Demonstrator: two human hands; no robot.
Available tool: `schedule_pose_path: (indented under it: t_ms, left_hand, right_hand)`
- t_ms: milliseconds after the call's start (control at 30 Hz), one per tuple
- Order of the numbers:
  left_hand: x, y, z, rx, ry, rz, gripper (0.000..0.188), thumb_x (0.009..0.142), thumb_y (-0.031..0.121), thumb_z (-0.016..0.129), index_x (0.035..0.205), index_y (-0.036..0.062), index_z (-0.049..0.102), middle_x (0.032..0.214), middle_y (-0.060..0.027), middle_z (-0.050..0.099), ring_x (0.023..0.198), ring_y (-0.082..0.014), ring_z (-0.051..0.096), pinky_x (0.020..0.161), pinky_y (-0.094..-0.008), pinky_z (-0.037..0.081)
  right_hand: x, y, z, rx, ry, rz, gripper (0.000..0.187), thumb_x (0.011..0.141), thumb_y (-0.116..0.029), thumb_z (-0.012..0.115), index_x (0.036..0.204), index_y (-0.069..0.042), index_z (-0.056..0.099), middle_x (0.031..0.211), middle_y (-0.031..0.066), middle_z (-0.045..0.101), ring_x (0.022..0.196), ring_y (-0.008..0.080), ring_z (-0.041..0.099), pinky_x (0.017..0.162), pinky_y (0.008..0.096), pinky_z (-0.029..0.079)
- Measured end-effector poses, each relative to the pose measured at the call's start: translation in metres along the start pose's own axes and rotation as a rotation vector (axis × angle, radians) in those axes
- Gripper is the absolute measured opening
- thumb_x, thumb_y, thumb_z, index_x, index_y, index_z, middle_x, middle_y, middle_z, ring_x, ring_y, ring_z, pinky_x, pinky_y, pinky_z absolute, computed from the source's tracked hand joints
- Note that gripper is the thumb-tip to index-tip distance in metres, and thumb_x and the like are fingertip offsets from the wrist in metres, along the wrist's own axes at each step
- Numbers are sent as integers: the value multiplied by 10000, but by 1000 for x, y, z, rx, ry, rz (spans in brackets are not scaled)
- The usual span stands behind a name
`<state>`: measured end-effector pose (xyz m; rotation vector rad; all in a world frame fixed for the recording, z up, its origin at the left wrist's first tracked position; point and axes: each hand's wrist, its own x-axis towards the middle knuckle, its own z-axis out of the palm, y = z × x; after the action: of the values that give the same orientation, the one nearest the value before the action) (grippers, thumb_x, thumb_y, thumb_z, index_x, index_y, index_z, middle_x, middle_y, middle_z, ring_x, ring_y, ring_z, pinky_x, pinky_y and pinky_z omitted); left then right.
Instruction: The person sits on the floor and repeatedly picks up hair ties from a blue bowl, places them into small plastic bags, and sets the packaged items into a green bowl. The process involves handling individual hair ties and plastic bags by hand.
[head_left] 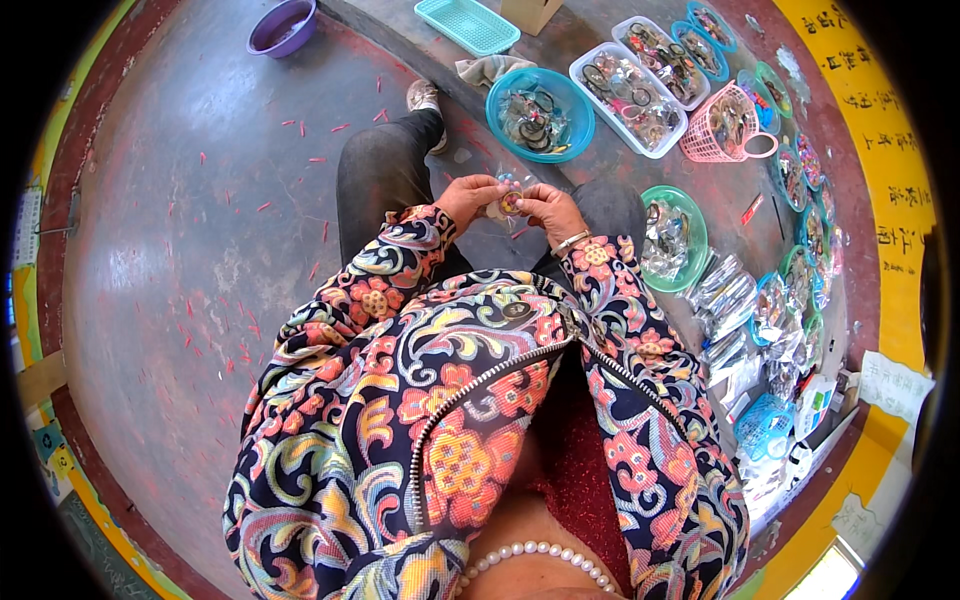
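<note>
Above my lap, both hands pinch a small clear plastic bag [510, 200] with colourful beads and a ring-shaped piece in it, perhaps a hair tie. My left hand [464, 200] is closed on its left side, thumb and fingers pressed together. On the other side my right hand [555, 213], with a bangle at the wrist, grips it too. The fine detail between the fingertips is too small to make out. Just beyond the hands stands a teal basin [581, 125] of bagged dark rings. A green basin [696, 232] with clear packets lies right of my right hand.
White bins [657, 149] and a pink basket [697, 147] of small goods stand at the far right. Several small baskets and piled silvery packets [725, 295] line the right side. A turquoise tray [470, 28] and purple basin [262, 45] lie farther off. Red scraps dot the floor.
</note>
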<state>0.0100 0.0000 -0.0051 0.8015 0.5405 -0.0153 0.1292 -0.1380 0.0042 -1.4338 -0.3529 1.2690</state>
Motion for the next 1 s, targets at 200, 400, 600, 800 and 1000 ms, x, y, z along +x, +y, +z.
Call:
schedule_pose_path:
  t_ms: [200, 400, 600, 800, 1000]
  left_hand:
    - [0, -1, -1, 15, -65, -59, 172, 777, 84, 577, 928, 4, 552, 855, -64, 595, 748, -144, 581, 649, -250, 463]
    - [3, -5, -5, 69, -69, -39, 181, 734, 54, 609, 905, 17, 563, 825, -58, 601, 717, -129, 579, 631, -217, 448]
    - [7, -10, -14, 316, -88, -24, 189, 701, 67, 643, 870, 10, 579, 770, -48, 603, 646, -99, 554, 590, -199, 432]
    - [7, -11, -5, 226, -111, -122, 215, 724, 132, 643, 891, 11, 582, 810, -47, 600, 692, -107, 557, 604, -216, 436]
    - [4, -11, -5, 241, -117, -128, 246, 764, 187, 617, 914, -5, 580, 833, -54, 598, 726, -119, 562, 634, -227, 440]
  right_hand:
    - [-1, 1, -2, 58, 31, -63, 112, 733, -83, 603, 834, -75, 556, 745, -20, 571, 632, 53, 499, 543, 177, 366]
    - [-3, -2, 2, 60, 71, -60, 136, 738, -111, 609, 860, -85, 558, 761, -26, 574, 658, 52, 507, 554, 178, 366]
    - [1, 1, -1, -11, 13, 6, 160, 754, -171, 619, 867, -70, 568, 758, -13, 589, 660, 62, 529, 559, 180, 385]
    - [5, 9, -6, 126, 4, -24, 124, 787, -167, 588, 832, -53, 567, 745, 15, 593, 627, 87, 554, 577, 202, 445]
    - [5, 9, -7, 102, 55, -26, 129, 792, -181, 586, 830, -59, 565, 722, 5, 592, 613, 68, 542, 537, 182, 398]
